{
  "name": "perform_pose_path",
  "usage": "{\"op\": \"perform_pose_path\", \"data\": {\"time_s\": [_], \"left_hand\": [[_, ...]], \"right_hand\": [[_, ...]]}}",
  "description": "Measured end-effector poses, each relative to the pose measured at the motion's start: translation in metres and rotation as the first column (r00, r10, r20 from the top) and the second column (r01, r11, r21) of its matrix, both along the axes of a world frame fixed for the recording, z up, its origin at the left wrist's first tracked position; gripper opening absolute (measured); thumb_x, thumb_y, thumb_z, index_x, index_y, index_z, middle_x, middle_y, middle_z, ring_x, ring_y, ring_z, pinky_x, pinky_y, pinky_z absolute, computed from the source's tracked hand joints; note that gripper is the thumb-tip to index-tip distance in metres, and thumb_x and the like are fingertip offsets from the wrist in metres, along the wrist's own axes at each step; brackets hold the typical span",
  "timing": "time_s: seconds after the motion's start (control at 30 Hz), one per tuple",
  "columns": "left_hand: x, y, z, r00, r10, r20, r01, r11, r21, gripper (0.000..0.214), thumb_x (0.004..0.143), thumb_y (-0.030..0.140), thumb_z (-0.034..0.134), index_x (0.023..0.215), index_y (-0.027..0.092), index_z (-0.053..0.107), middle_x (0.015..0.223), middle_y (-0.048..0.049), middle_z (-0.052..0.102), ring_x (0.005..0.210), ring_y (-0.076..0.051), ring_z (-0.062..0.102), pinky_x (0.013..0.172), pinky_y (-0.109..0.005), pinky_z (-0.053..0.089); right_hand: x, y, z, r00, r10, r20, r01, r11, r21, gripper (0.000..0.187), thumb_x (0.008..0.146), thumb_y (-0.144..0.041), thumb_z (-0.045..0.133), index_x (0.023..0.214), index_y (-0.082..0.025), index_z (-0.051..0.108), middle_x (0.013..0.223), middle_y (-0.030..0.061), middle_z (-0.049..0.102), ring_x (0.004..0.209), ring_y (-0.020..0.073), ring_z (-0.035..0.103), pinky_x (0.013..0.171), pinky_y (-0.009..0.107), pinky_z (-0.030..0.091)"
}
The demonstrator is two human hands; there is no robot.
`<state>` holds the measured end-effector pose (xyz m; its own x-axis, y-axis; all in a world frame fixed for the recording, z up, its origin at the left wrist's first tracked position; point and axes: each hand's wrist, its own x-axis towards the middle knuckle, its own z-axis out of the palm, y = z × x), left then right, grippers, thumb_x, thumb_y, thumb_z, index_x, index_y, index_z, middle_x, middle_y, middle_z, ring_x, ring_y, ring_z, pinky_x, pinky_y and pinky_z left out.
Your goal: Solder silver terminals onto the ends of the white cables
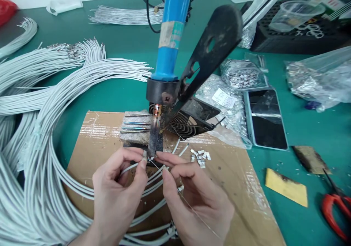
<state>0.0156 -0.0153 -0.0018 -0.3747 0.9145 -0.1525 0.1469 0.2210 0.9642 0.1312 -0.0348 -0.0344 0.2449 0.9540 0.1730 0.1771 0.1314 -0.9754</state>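
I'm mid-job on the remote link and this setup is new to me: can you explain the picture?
There's no robot: one camera, worn on a person's head, looks forward and down at two bare hands. A blue-handled iron points downward in a black holder. Close to its tip, the left hand pinches a white cable; the right hand holds a thin wire. Cardboard lies on the green table, with small metal pieces on it. Bundled cables lie left, a phone right.
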Motion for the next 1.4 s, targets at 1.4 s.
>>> {"op": "perform_pose_path", "data": {"time_s": [1.4], "left_hand": [[-0.016,0.0,-0.011,0.981,-0.184,-0.065,0.187,0.981,0.055,0.014,0.087,0.013,0.072,0.078,0.023,0.073,0.09,0.0018,0.081,0.075,-0.009,0.077,0.069,-0.008,0.058]], "right_hand": [[0.002,0.0,-0.004,1.0,-0.011,-0.015,0.011,1.0,0.007,0.019,0.092,-0.01,0.069,0.083,-0.026,0.065,0.108,-0.003,0.083,0.101,0.0125,0.08,0.091,0.019,0.06]]}}
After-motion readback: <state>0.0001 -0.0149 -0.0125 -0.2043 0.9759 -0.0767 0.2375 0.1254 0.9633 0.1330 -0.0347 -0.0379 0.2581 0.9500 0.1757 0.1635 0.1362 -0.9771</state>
